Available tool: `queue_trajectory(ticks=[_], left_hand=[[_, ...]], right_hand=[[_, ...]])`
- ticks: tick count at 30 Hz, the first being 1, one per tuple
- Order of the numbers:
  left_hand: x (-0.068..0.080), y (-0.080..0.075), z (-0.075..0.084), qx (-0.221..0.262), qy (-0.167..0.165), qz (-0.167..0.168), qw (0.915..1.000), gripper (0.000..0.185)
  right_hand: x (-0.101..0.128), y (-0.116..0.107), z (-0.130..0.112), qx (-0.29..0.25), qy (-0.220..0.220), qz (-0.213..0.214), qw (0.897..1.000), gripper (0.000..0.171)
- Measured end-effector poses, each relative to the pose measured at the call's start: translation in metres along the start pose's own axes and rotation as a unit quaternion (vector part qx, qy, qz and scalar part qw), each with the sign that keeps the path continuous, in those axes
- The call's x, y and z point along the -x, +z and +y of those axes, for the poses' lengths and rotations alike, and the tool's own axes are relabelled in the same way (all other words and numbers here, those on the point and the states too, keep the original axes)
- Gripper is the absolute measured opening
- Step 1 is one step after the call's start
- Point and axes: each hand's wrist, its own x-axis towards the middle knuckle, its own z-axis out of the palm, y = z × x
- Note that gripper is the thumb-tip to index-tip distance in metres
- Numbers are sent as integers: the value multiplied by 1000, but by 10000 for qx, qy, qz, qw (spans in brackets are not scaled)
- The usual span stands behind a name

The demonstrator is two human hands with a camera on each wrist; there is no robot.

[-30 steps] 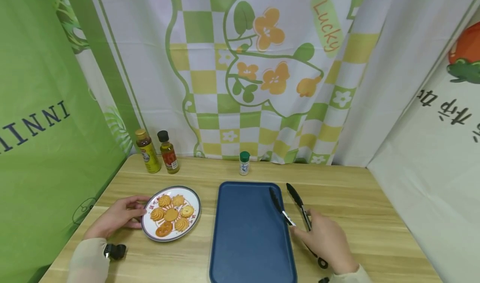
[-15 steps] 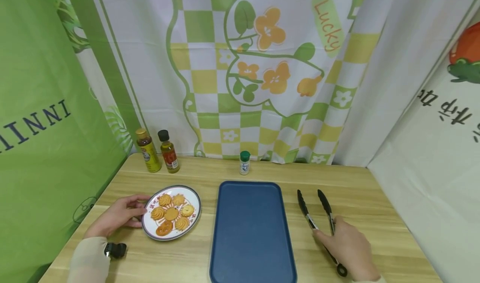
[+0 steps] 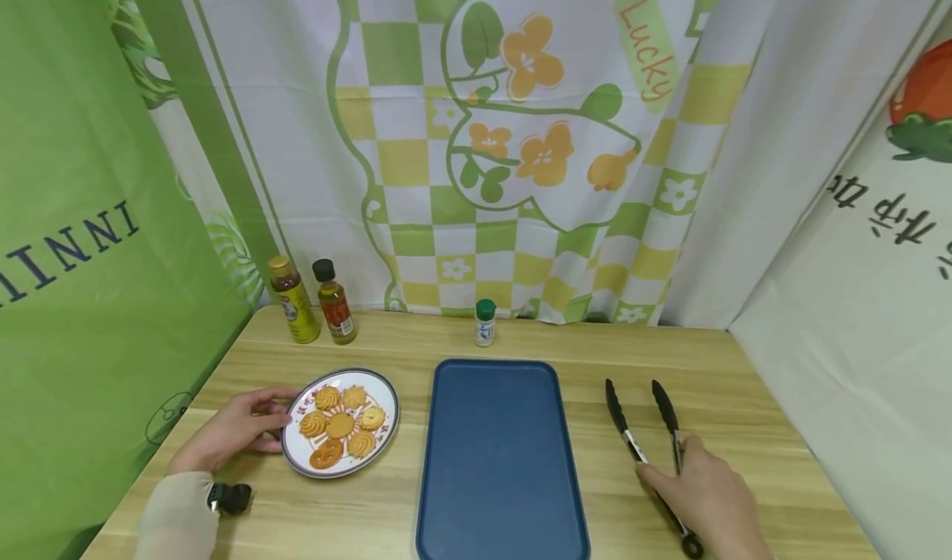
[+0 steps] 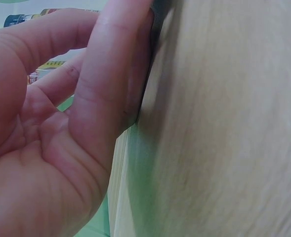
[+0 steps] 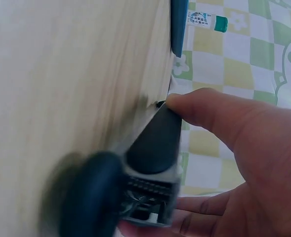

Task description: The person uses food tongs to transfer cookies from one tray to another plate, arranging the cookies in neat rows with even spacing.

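Note:
At the left, my left hand (image 3: 235,426) grips the edge of a white plate (image 3: 386,442) with a dark blue rim. Its thumb is at the rim, and in the left wrist view the curled fingers (image 4: 98,74) lie close to the tabletop. Several cookies (image 3: 340,425) are spread over the plate, with a pretzel-shaped one (image 3: 326,453) at the near side. My right hand (image 3: 702,486) holds black-and-silver tongs (image 3: 630,444) by the handles, low over the table right of the blue tray. The tongs' arms are spread, black tips pointing away, with nothing between them.
A dark blue rectangular tray (image 3: 498,453) lies mid-table between the hands. Behind stand two sauce bottles, one yellow-labelled (image 3: 299,312) and one black-capped (image 3: 336,308), plus a small green-capped shaker (image 3: 485,323). A patterned curtain (image 3: 476,271) hangs along the table's back edge.
My right hand has moved right with the tongs, from the tray's right edge to the wooden table beside it. The left hand and the plate of cookies have stayed put.

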Motion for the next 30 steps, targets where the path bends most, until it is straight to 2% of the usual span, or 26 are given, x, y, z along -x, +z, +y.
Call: queue_trajectory(ticks=[6,22,30], left_hand=[[-1,0,-1,-13,8,-5,10000,67],[-3,3,3,-32,14,-12,10000,67],[-5,-2,4,-81,-11,-53,10000,67]], right_hand=[[1,1,1,-36,160,-159,9997,109],[2,4,6,15,236,-135,9996,111],[7,3,7,6,206,-120,9997,110]])
